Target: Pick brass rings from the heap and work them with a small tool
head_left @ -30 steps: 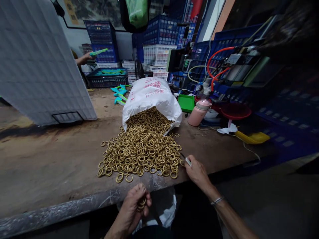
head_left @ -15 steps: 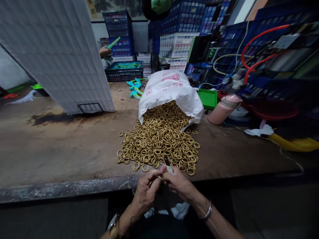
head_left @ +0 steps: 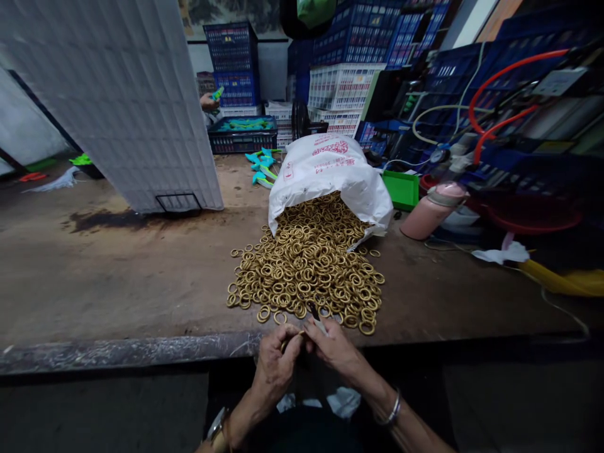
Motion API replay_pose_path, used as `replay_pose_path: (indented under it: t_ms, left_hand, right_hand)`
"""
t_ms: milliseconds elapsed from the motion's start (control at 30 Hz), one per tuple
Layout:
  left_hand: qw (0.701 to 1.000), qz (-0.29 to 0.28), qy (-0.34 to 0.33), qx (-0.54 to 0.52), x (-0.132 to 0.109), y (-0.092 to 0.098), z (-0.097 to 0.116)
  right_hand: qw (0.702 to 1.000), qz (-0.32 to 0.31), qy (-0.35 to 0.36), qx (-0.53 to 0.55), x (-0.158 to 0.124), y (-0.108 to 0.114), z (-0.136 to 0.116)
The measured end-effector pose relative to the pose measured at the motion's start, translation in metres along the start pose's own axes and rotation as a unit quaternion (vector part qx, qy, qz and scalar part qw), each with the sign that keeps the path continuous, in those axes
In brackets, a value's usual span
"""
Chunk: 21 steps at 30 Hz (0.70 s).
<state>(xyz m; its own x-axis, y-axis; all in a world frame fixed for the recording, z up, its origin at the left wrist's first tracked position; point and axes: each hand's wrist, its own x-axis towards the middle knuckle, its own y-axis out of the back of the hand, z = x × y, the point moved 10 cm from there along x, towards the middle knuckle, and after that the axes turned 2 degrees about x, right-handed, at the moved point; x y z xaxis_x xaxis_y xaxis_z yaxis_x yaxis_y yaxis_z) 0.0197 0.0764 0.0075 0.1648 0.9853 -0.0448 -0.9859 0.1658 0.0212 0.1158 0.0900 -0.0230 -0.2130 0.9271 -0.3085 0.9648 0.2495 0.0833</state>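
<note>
In the head view, my left hand (head_left: 274, 363) is closed in a pinch on a brass-coloured ring (head_left: 284, 345), just in front of the table edge. My right hand (head_left: 338, 350) grips a slim knife-like tool (head_left: 318, 321), its dark end pointing up and its flat part pale. Fingers cover the rest of the tool. Both hands are close together, fingertips nearly meeting. Beyond them a heap of loose brass-coloured rings (head_left: 306, 277) spreads over the table from the mouth of a white woven sack (head_left: 325, 167) lying on its side.
A tall pale corrugated panel (head_left: 141, 113) stands on the wooden table (head_left: 141, 270) at left. Turquoise-green tools (head_left: 261, 165) lie behind the sack. To its right are a green tray (head_left: 401, 190) and a pink bottle (head_left: 434, 211). Stacked crates (head_left: 346, 85) and another person's hand (head_left: 209, 102) are behind.
The view has shifted slightly, so the table scene sits a little further right. My fingertips have drawn slightly apart and the tool tilts differently. The other person's green item has lowered.
</note>
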Motion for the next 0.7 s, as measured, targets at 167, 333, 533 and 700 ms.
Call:
replay_pose_path:
  t_ms: [167,333,533,700]
  left_hand:
    - [0.993,-0.020,0.097,-0.071,-0.003,-0.006,-0.024]
    - [0.974,-0.053,0.163,-0.152,-0.008,-0.015,-0.042]
    - [0.964,-0.047,0.170,-0.200,-0.012,-0.016,-0.041]
    - [0.970,-0.011,0.164,-0.179,-0.009,-0.009,-0.039]
  right_hand:
    - [0.996,0.035,0.035,-0.071,0.002,0.004,-0.012]
    - [0.997,0.016,0.051,-0.056,0.001,-0.002,-0.016]
    - [0.990,0.046,0.066,-0.119,0.001,0.005,-0.013]
    - [0.944,0.028,0.123,-0.306,-0.008,-0.004,-0.018]
